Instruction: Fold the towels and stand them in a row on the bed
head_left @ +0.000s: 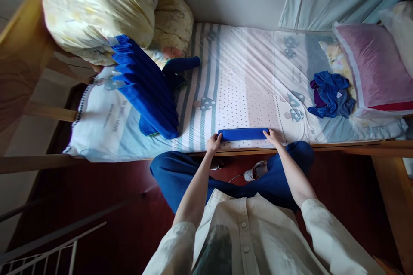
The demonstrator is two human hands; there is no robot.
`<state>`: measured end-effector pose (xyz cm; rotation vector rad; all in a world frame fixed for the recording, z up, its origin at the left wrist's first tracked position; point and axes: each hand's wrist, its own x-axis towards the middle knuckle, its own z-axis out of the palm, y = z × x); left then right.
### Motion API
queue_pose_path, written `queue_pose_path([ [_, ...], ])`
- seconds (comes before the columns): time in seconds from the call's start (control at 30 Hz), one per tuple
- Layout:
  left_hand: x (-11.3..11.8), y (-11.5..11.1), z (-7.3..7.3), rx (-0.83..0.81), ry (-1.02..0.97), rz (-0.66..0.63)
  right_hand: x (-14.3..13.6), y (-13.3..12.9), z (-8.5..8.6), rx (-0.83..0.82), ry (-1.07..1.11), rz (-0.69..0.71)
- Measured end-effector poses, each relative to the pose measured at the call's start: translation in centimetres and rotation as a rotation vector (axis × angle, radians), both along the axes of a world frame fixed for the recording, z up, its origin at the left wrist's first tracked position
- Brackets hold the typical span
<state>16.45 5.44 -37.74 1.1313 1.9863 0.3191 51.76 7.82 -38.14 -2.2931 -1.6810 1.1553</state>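
Observation:
A narrow folded blue cloth [243,134] lies lengthwise along the near edge of the bed. My left hand [214,142] grips its left end between thumb and fingers, and my right hand [272,136] pinches its right end. To the left, a row of folded blue cloths [146,90] leans in an overlapping stack on the sheet. Behind that stack another rolled or folded blue piece [182,64] rests. On the right side of the bed is a crumpled heap of blue and purple cloths [331,94].
The patterned bed sheet [234,77] has wrinkles. Large yellow bedding bundles [103,8] stand at the back left, and a pink pillow [374,64] is at the right. A wooden bed edge [361,149] runs along the front, above the red floor [122,219].

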Motion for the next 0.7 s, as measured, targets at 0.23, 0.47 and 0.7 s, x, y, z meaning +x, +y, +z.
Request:
queue_pose_path([
  [0.23,0.3,0.8,-1.0,-0.021,0.048,0.022,-0.4,1.2,-0.5,-0.084,-0.040,-0.051],
  [0.47,0.0,2.1,-1.7,-0.079,0.077,0.007,-1.2,3.1,-1.0,-0.148,-0.157,-0.039],
  [0.7,-0.8,2.2,0.1,-0.075,0.025,-0.004,-0.4,3.0,0.0,-0.026,-0.223,-0.023],
])
